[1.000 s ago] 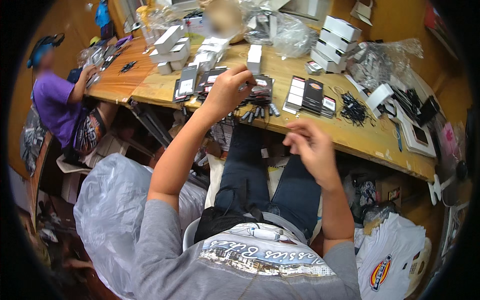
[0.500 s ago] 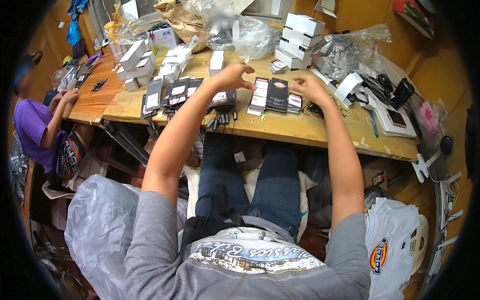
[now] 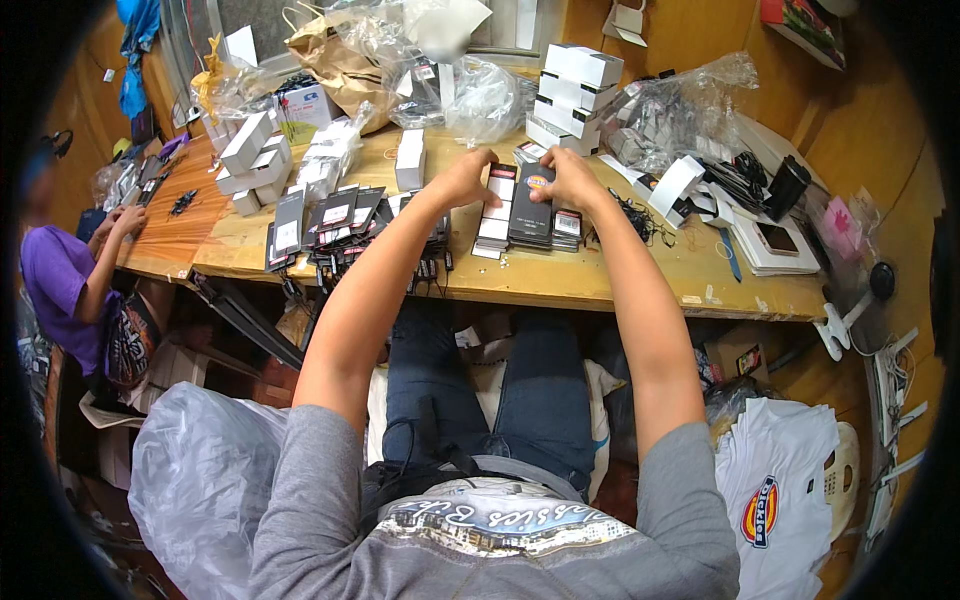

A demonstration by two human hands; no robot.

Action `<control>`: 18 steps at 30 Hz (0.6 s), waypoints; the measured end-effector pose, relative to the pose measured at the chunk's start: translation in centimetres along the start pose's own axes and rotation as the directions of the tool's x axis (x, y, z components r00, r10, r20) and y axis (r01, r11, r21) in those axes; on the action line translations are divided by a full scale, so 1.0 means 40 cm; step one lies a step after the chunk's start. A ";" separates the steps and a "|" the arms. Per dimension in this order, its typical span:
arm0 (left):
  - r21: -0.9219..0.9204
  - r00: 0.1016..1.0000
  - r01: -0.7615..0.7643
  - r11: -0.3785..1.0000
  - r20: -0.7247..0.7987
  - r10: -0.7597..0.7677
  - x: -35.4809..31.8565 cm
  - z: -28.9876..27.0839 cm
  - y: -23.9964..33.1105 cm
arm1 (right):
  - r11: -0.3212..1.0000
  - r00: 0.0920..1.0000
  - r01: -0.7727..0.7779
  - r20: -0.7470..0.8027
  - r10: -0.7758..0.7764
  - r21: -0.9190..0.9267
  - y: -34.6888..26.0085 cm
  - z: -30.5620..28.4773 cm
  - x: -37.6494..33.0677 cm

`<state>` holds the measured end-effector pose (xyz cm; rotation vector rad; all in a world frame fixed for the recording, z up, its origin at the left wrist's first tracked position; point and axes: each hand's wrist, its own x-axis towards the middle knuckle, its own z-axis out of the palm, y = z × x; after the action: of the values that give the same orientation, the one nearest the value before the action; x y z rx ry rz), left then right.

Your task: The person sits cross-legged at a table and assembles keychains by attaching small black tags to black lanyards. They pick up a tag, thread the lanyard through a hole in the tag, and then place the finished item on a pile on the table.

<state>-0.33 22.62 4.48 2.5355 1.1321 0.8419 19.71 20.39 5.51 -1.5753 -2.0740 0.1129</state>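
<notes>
In front of me lies a neat stack of black card tags (image 3: 531, 218), printed side up. White-and-red labelled tags (image 3: 493, 222) are stacked along its left side, and a shorter pile of labelled tags (image 3: 567, 226) along its right. My left hand (image 3: 468, 180) curls round the far left corner of the labelled stack, thumb at its side. My right hand (image 3: 573, 181) closes on the far end of the black stack, its thumb on the top tag. Left of these is a loose heap of black tags (image 3: 345, 218), with black cords hanging over the table edge.
White boxes stand in a tall stack (image 3: 575, 95), singly (image 3: 410, 160) and in a left pile (image 3: 255, 165). Clear plastic bags (image 3: 482, 100) and a brown paper bag (image 3: 340, 65) line the back. A phone (image 3: 778, 238) lies right. A person in purple (image 3: 70, 275) sits left.
Both hands have come inward and down from above the tags onto the far ends of the stacks. The view has shifted slightly.
</notes>
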 end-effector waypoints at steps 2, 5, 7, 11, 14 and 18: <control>-0.211 0.986 0.062 0.976 -0.137 -0.092 -0.001 -0.012 0.019 | 0.954 0.993 0.002 -0.112 0.034 0.300 -0.024 -0.020 -0.008; -0.717 0.930 0.083 0.693 -0.194 -0.312 -0.024 -0.052 0.085 | 0.666 0.996 0.020 -0.072 0.050 0.745 -0.089 -0.094 -0.043; -0.841 0.943 0.125 0.526 -0.063 -0.326 -0.036 -0.081 0.123 | 0.652 0.995 0.086 -0.101 -0.014 0.753 -0.102 -0.122 -0.062; -0.889 0.948 0.153 0.431 0.009 -0.318 -0.076 -0.076 0.179 | 0.653 0.993 0.120 -0.085 -0.084 0.748 -0.132 -0.134 -0.112; -0.844 0.945 0.184 0.504 0.010 -0.327 -0.120 -0.070 0.220 | 0.578 0.997 -0.077 0.045 0.069 0.812 -0.071 -0.123 -0.133; -0.883 0.911 0.212 0.419 0.024 -0.411 -0.168 -0.040 0.202 | 0.972 0.993 -0.115 -0.015 0.121 0.206 0.070 -0.036 -0.150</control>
<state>-0.02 12.18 6.52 1.3344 0.8307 1.1804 23.88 15.45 3.56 -1.5626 -1.8810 0.3355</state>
